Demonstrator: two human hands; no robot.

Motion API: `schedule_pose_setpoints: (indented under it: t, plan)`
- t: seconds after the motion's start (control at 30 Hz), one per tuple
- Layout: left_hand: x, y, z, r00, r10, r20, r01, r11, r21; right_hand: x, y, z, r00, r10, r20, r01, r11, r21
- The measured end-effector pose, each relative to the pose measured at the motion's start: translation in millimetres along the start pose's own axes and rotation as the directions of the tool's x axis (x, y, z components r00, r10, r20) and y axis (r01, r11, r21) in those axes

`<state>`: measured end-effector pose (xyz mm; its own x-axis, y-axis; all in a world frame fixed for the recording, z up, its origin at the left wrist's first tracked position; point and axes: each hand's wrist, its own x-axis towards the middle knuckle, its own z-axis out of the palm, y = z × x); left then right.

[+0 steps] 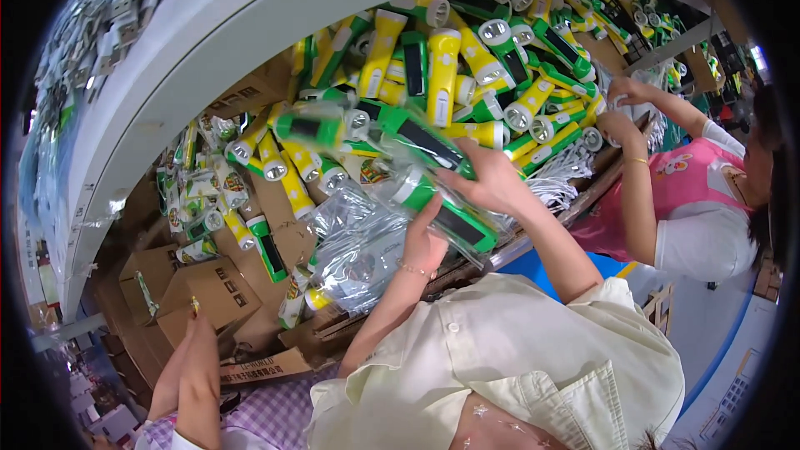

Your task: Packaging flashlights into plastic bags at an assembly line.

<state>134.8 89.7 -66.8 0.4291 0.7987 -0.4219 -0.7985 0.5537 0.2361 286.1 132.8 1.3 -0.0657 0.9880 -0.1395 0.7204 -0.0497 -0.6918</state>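
My left hand [427, 243] is closed on a green flashlight with a dark panel [454, 223], which is in a clear plastic bag. Just above it, my right hand [493, 182] grips another green flashlight [423, 140], with clear film around it. Left of that, a smeared green flashlight [308, 128] appears over the pile, apart from both hands. Beside my left wrist lies a stack of clear plastic bags [362, 242]. Loose yellow and green flashlights [443, 75] are heaped beyond my hands.
Bagged flashlights [200, 175] lie at the left, near cardboard boxes [212, 296]. White cables [558, 175] are piled on the right. A grey curved frame [208, 25] arches over the far side. A co-worker in a pink apron [642, 192] works at right; another person's hands [196, 333] are lower left.
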Motion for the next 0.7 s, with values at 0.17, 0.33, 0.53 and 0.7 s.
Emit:
schedule_pose_setpoints:
  t: [0.17,0.33,0.53,0.7]
  plan:
    - [-24,10,3,0.972,0.205,-0.113,-0.160,0.934,0.318,-15,-45,-2,0.989,-0.051,0.140,0.048,0.998,0.030]
    - [-69,79,-53,0.854,0.446,-0.269,-0.375,0.885,0.276,12,-102,65,0.819,-0.551,0.162,0.535,0.834,0.136]
    - [-115,238,-123,0.598,0.720,-0.352,-0.602,0.694,0.395,85,-214,224,0.665,-0.514,0.542,0.423,0.857,0.294]
    - [-135,361,-163,0.510,0.820,-0.261,-0.759,0.571,0.313,121,-277,301,0.524,-0.742,0.417,0.590,0.670,0.451]
